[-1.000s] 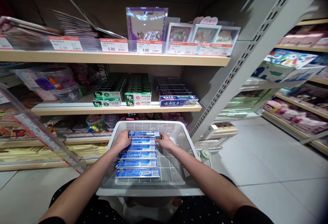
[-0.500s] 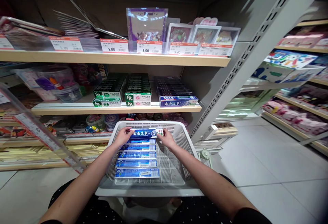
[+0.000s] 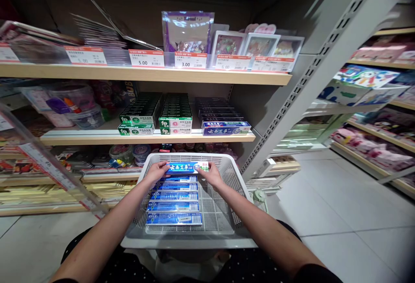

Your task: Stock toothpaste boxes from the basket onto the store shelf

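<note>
A: Head view first — what do the hands have?

B: Both hold one blue toothpaste box (image 3: 187, 167) by its ends, lifted with its printed face up, over the far end of the white basket (image 3: 238, 190). The left hand (image 3: 156, 172) has its fingers (image 3: 164, 167) clamped on the left end, the right hand (image 3: 212, 173) has its fingers clamped on the right end.

A: And below it?

B: A row of boxes (image 3: 173, 196) like it lies flat in the basket, one behind the other. The farthest of them is partly hidden under the held box and the hands.

A: The shelves?

B: On the middle shelf (image 3: 145, 138) stand green box stacks (image 3: 155, 116) and, to their right, a blue box stack (image 3: 223, 121). The stacks run back into shadow — their depth is hard to judge. The top shelf's price tags (image 3: 145, 57) read 5.00 and 3.00; smaller print is too blurred. The lower shelf behind the basket is mostly blocked. Both forearms are cut off by the bottom edge.
</note>
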{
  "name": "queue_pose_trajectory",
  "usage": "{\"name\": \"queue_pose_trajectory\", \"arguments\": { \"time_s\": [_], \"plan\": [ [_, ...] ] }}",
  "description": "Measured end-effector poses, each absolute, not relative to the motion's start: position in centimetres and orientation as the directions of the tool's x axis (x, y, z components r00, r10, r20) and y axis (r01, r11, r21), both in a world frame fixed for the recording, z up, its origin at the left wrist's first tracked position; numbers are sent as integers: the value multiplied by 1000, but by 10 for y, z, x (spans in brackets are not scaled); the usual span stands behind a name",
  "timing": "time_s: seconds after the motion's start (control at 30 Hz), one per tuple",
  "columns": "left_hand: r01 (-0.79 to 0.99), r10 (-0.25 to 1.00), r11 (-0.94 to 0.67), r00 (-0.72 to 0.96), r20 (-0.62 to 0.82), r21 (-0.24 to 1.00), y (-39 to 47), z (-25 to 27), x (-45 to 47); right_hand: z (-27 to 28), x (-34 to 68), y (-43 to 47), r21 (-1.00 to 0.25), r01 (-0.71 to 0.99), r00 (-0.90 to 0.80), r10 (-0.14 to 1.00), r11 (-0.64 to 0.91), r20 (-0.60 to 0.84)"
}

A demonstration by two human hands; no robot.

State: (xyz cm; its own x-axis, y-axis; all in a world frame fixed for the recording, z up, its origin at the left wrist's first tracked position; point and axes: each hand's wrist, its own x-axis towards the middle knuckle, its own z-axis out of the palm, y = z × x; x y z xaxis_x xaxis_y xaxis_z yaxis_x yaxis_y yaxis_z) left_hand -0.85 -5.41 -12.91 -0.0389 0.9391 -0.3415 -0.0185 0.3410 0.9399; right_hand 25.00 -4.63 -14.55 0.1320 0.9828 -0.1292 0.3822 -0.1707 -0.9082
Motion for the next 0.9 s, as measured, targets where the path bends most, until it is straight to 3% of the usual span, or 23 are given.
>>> {"name": "queue_pose_trajectory", "arguments": {
  "time_s": [0.5,0.63,0.73,0.9],
  "plan": [
    [-158,922,362,-88,-378,919,-58,-126,-10,-141,251,-44,-911,388,162,983,-139,-81],
    [-154,919,360,-111,-379,920,-70,-109,-9,-122,253,-54,-921,383,116,993,-65,-22],
    [-101,946,285,-131,-297,953,-77,-87,-3,-99,263,-61,-922,386,86,996,1,37],
    [68,987,33,-160,-21,997,-80,-37,30,-48,298,-65,-934,334,111,979,123,169]
  ]
}}
